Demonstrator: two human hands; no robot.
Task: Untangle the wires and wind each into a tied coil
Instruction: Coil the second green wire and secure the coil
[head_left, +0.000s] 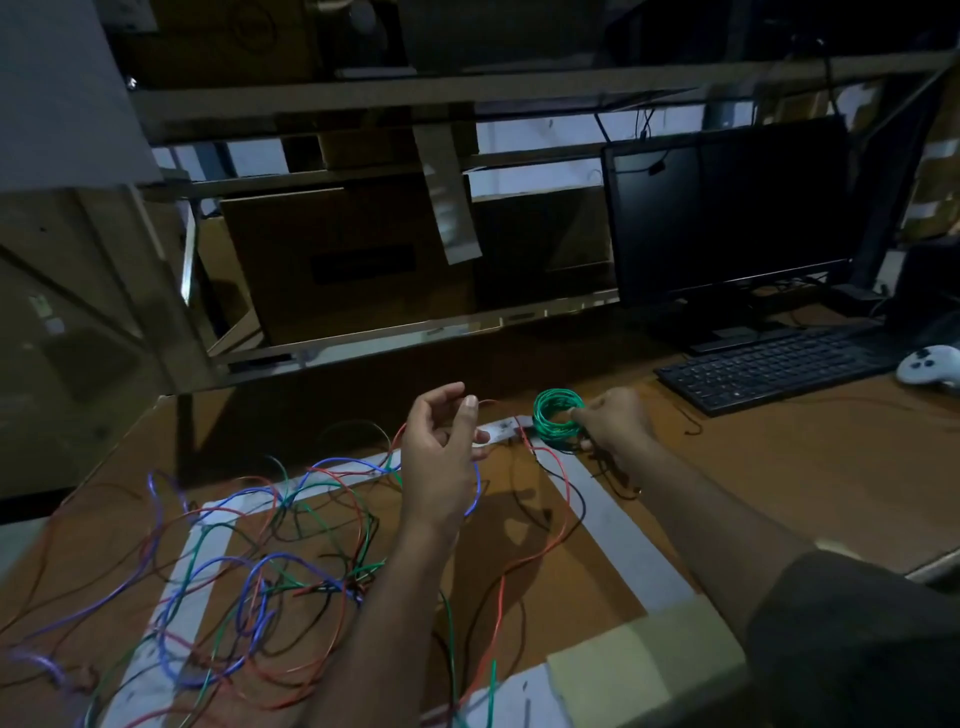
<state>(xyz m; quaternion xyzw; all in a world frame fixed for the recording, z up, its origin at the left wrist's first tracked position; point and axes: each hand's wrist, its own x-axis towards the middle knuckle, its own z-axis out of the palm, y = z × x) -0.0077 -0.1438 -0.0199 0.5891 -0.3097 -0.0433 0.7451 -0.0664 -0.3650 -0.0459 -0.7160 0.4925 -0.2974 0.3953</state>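
A wound green wire coil (557, 420) sits at the far side of the taped square, and my right hand (615, 422) pinches its right edge just above the table. My left hand (441, 434) hovers raised to the left of the coil, fingers loosely curled, with a thin red wire (540, 551) running past its fingertips; whether it grips that wire is unclear. A tangle of blue, red, green and black wires (260, 577) sprawls over the brown table (779, 493) at the lower left.
White tape strips (618, 525) mark a square on the table. A black keyboard (779, 366) and dark monitor (727, 218) stand at the right, with a white controller (930, 364) beyond. Cardboard boxes (343, 260) and shelving fill the back. A tan pad (639, 670) lies at the near edge.
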